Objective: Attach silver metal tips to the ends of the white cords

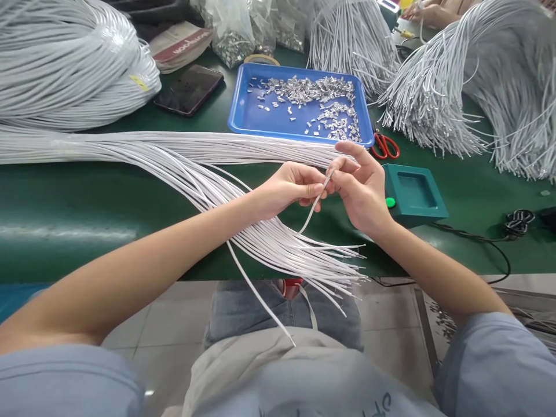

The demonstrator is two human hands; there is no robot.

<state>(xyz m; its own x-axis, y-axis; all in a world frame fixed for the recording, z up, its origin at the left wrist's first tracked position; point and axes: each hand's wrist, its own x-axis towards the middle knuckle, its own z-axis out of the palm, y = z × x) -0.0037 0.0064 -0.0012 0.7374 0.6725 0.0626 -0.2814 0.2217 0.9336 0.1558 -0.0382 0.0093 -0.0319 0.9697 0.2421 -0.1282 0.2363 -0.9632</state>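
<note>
My left hand (pixel 292 188) pinches a single white cable (pixel 311 213) a little below its tip. At that tip, the thumb and index finger of my right hand (pixel 358 188) are closed together; whether a small metal part is between them is too fine to make out. Under my left forearm a fanned-out bundle of white cables (pixel 269 243) crosses the table, its ends hanging over the front edge. Behind my hands lies a straight bundle of white cables (pixel 208 147). A blue tray (pixel 247 119) with many small silver metal terminals (pixel 313 90) stands just beyond it.
Right of my hands are a green box with a button (pixel 417 194), red-handled scissors (pixel 386 146) and a black cord (pixel 519 223). Big cable bundles (pixel 434 98) and a cable coil (pixel 73 63) fill the back, with a phone (pixel 190 90) and bags of metal parts (pixel 234 35). Another person's hand (pixel 434 14) shows top right.
</note>
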